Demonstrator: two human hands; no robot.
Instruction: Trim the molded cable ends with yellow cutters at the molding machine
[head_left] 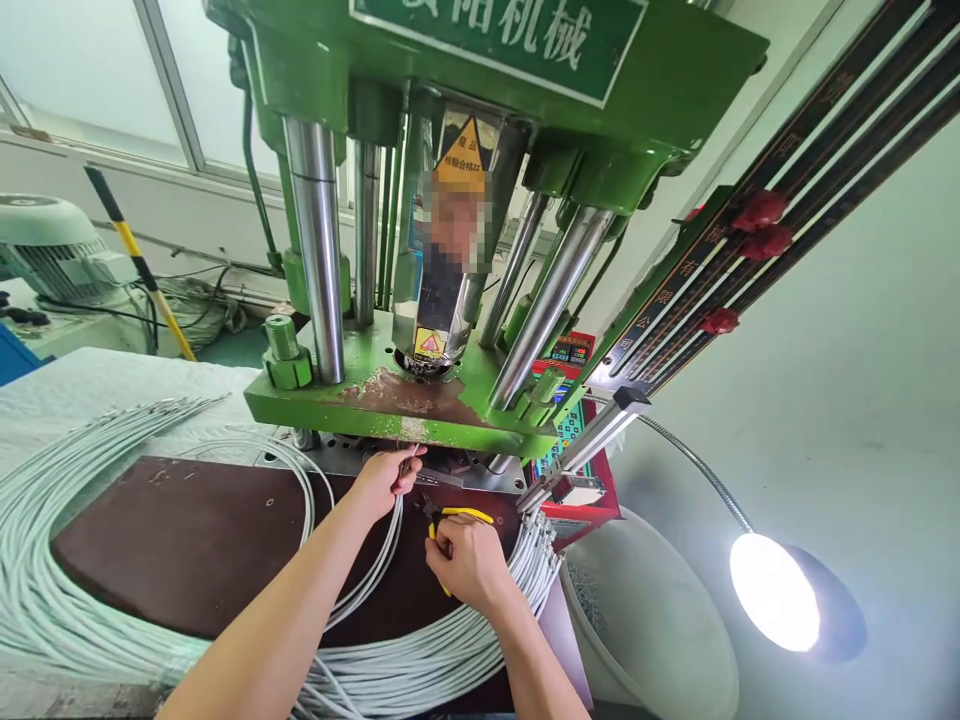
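Under the front edge of a green press (412, 425), my left hand (386, 480) is closed on a white cable (390, 540) near its end. The cable's tip lies at the gap below the press plate and is too small to make out. My right hand (472, 555) grips yellow-handled cutting pliers (469, 515), their dark jaws pointing up and left toward my left hand. A thick bundle of white cables (420, 660) curves around the dark brown board (202, 540) in front of me, with metal-looking ends gathered at the right.
A red control box (581, 440) stands right of the press, behind a metal bracket arm (592, 450). A large pale bin (652, 610) sits below it. A lit round lamp (776, 590) on a flexible neck is at the right. More coiled cables (45, 520) lie left.
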